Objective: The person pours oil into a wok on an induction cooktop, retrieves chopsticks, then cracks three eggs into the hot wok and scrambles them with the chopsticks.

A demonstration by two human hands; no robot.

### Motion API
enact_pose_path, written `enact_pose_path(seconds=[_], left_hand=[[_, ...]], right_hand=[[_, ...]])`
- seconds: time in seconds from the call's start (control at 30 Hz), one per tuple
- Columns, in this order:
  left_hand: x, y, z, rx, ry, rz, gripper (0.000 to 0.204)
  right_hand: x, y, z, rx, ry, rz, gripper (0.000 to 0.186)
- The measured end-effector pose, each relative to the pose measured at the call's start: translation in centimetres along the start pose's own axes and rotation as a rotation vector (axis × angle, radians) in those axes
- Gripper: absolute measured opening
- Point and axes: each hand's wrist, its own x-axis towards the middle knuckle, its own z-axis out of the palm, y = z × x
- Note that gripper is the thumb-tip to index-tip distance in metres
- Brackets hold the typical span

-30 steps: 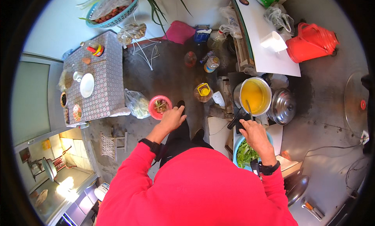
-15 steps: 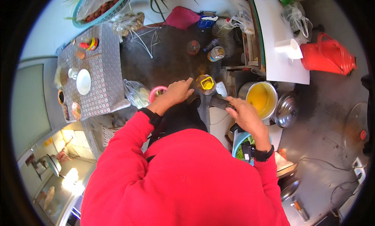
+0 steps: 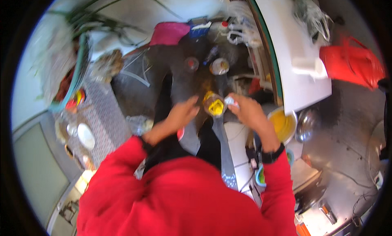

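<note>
Left hand (image 3: 179, 115): left of the bottle, fingers stretched out and only slightly bent, a narrow gap at the thumb; nothing shows in its grasp.
Right hand (image 3: 250, 114): right of the bottle, fingertips at a small white item; blur hides whether they pinch it or only touch it.
Yellow-topped bottle (image 3: 215, 106): between the two hands, seen from above; rounded, see-through body, brownish below its bright yellow cap and handle.
White item (image 3: 231, 101): small and pale, just right of the bottle, partly covered by the right hand; its material is too blurred to tell.
Cooking pot (image 3: 284, 126): right of the right hand, round, pale-rimmed, with smooth yellow contents.
Lid (image 3: 308, 125): shiny domed metal, just right of the pot.
White tabletop (image 3: 281, 36): flat and smooth, far right, with a red jug (image 3: 353, 62) at its right edge.
Patterned tablecloth (image 3: 107, 113): left side, small repeating print, bearing a smooth white oval dish (image 3: 86, 136).
Sleeves (image 3: 110, 166): red cloth, reaching in from the near edge.
</note>
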Motion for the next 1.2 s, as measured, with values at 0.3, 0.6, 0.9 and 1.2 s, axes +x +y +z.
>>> enact_pose_path(seconds=[0.3,0.6,0.9,1.2], left_hand=[[-0.4,-8.2,-2.8,-0.158,-0.104,-0.391,0.038],[0.2,8.0,14.9,-0.850,-1.618,0.714,0.064],[6.9,13.5,11.5,-1.531,-1.336,-0.231,0.029],[10.2,-8.7,11.2,-1.040,-1.210,-0.481,0.027]], right_hand=[[12.6,4.7,5.7,0.233,-0.043,0.032,0.045],[6.9,-2.2,-6.8,0.169,-0.269,0.236,0.051],[19.4,0.1,-7.0,0.507,-0.359,-0.017,0.051],[29.9,23.0,10.4,0.215,0.746,0.549,0.042]])
